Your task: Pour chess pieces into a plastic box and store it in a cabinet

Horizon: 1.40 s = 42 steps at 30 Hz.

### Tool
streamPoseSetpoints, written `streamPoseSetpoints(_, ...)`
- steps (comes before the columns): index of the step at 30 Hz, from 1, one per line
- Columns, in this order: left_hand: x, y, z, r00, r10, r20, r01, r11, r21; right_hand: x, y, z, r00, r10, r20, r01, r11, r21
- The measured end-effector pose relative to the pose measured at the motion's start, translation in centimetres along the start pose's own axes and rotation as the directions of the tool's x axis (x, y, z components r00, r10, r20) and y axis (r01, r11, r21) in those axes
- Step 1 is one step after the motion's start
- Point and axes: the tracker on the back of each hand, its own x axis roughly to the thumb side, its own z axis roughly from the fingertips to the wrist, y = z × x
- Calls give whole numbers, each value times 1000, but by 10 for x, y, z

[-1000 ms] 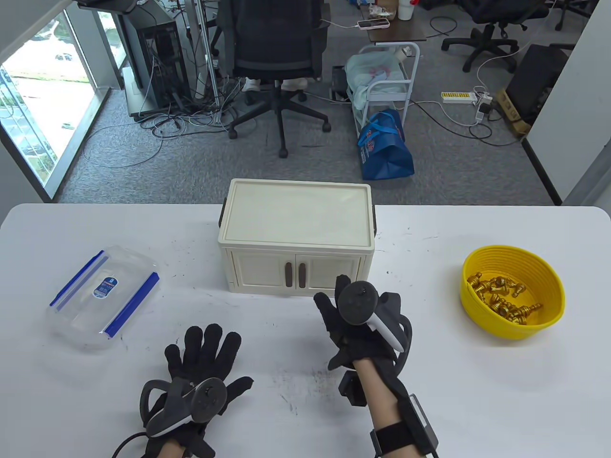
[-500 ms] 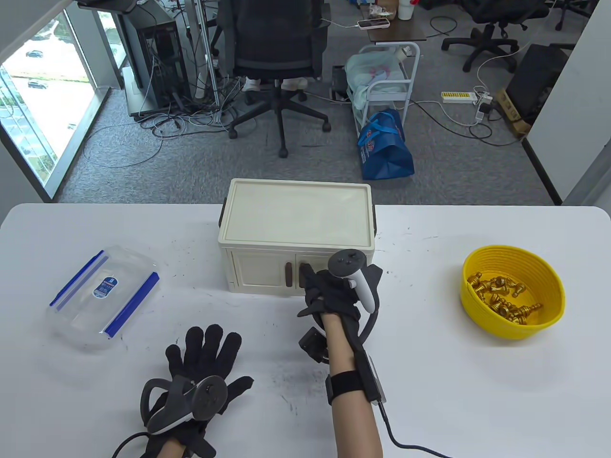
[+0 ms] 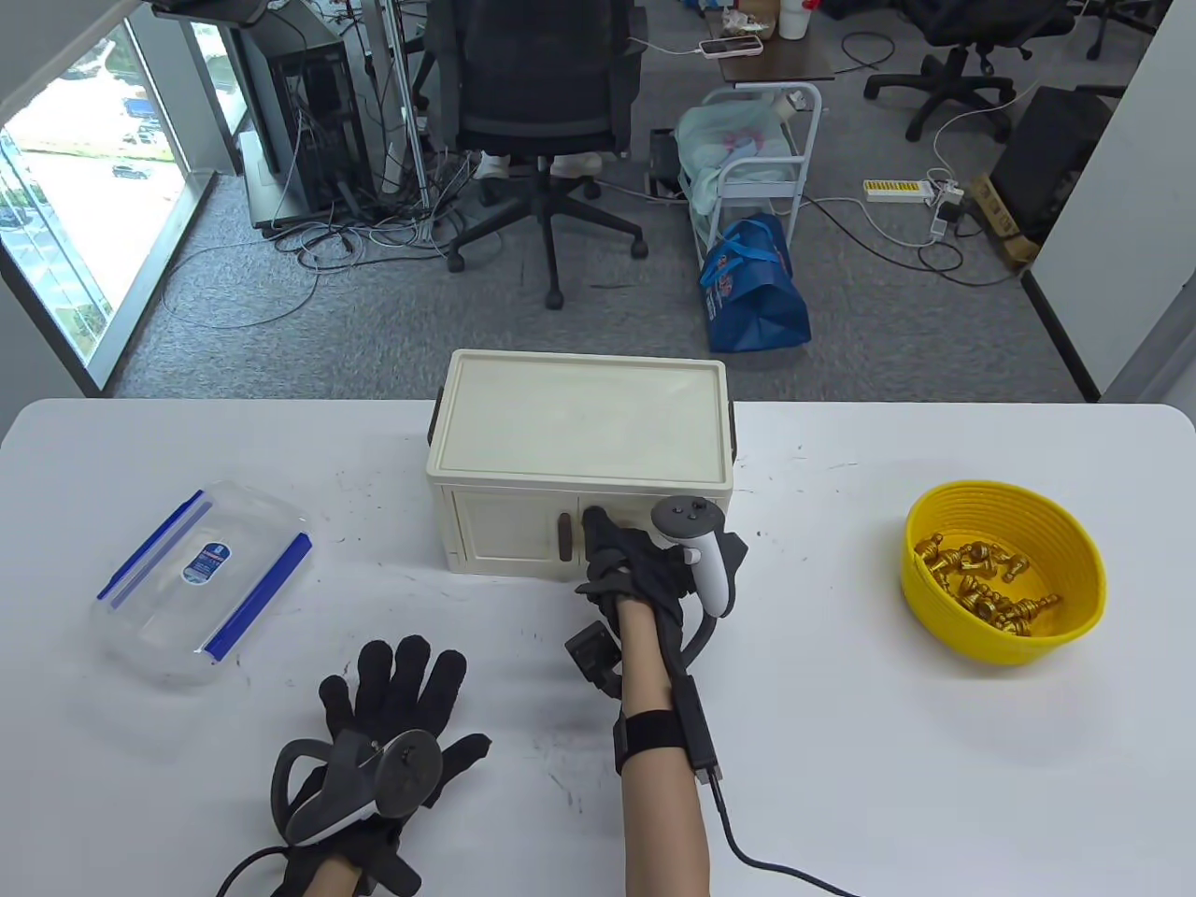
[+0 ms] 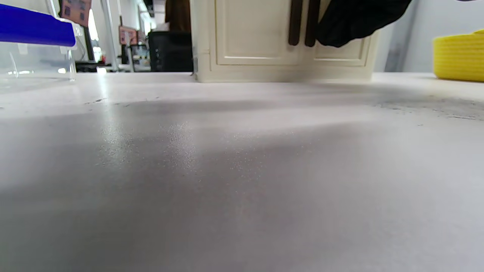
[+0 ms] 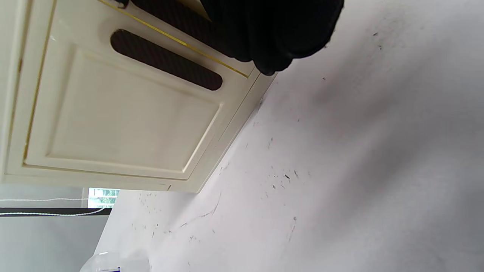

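A cream cabinet (image 3: 579, 420) with two doors stands mid-table, both doors closed. My right hand (image 3: 607, 551) is at its front, fingers curled over the right door's dark handle, next to the left door's handle (image 3: 564, 539). The right wrist view shows the gloved fingers (image 5: 272, 30) covering that handle, the left handle (image 5: 166, 60) bare. My left hand (image 3: 402, 687) lies flat on the table, fingers spread, holding nothing. A clear plastic box (image 3: 201, 584) with a blue-clipped lid sits at the left. A yellow bowl (image 3: 944, 523) at the right holds several gold chess pieces (image 3: 986, 579).
The white table (image 3: 841, 747) carries the cabinet, box and bowl. The left wrist view shows the cabinet front (image 4: 249, 37), the box's blue clip (image 4: 34, 30) and the bowl (image 4: 457, 56). Beyond the table are an office chair (image 3: 542, 93) and a blue bag (image 3: 752, 290).
My right hand has moved forward from mid-table to the cabinet front and closed its fingers over the right door handle. The left hand has barely moved.
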Motion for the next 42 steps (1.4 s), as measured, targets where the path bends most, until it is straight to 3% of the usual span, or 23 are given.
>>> streamPoseSetpoints(3, 0, 0, 0, 1000, 1, 0, -1, 1000, -2, -4, 1, 1, 999, -53, 9, 53, 998, 18)
streamPoseSetpoints(17, -5, 3, 4, 1000, 24, -8, -23, 999, 25, -31, -14, 28, 998, -15, 67, 6, 991, 133)
streamPoseSetpoints(29, -5, 2, 4, 1000, 27, -3, -27, 999, 30, -66, -43, 72, 975, 126, 185, -130, 991, 11)
streamPoseSetpoints(42, -6, 2, 4, 1000, 30, -8, -30, 999, 23, -101, -79, 84, 983, 3, 182, -2, 1000, -6)
